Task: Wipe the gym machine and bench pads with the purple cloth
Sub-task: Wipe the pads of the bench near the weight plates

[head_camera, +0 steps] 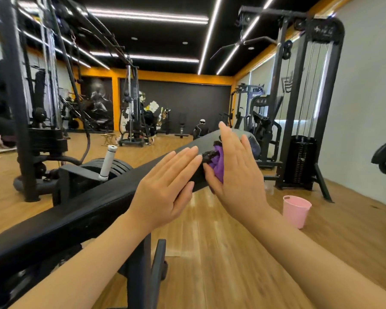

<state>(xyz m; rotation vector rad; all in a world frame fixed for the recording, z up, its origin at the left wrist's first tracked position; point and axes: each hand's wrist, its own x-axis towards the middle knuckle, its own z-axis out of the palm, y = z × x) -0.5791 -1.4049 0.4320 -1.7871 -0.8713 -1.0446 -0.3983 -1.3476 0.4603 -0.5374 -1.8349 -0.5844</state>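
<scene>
step: right hand (236, 172) pinching purple cloth (217, 162) against bench pad (94, 210), mid-wipe
left hand (165, 186): flat, fingers spread on the pad
next: probably slide the cloth along the pad

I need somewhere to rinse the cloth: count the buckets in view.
1. A small pink plastic bucket stands on the wooden floor, right of the long black bench pad and beyond the right forearm. Others may be hidden behind machines.
</scene>
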